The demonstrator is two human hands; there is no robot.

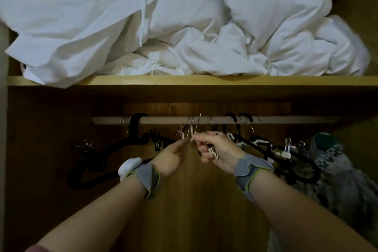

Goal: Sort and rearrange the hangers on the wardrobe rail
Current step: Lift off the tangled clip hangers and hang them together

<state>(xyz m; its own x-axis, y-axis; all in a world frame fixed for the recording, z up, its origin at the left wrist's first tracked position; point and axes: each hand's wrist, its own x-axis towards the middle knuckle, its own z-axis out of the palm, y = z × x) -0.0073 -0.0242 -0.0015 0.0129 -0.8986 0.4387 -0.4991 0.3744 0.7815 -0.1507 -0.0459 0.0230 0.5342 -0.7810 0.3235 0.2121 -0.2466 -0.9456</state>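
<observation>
Head view: both hands meet at mid-rail (204, 120). Right hand (216, 150) pinches a white clip hanger (192, 134) by its neck with more clips bunched in the palm; left hand (170, 158) reaches in, fingers extended, touching it. Risk: metal hooks there cross (tangled, likely), so a pull could drag neighbours off. Black hangers (114, 147) sit toward both rail ends. Wooden wardrobe, dim; white bedding (143, 26) on shelf above.
</observation>
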